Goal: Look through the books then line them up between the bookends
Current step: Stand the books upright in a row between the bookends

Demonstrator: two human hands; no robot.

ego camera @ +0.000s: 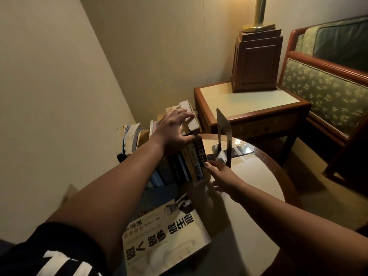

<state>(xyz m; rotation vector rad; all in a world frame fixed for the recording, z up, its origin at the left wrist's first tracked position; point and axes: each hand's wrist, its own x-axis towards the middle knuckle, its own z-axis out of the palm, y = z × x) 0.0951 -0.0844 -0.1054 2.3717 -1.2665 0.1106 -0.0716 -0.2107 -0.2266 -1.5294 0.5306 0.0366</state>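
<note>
Several books (191, 162) stand upright in a row on the round table (256, 182), spines toward me. My left hand (175, 130) lies over their top edges, fingers curled round the rightmost books. My right hand (221, 174) is low on the table, its thumb against the outer book's spine and its fingers straight. A dark metal bookend (224, 132) stands just right of the row, apart from it. Behind my left arm, more books (132, 139) lean loosely. A cream-covered book (165, 238) lies flat near me.
Beyond the round table stands a square side table (249, 104) with a wooden lamp base (256, 62) on it. An upholstered armchair (326, 92) stands at the right. Walls close in at the left and back.
</note>
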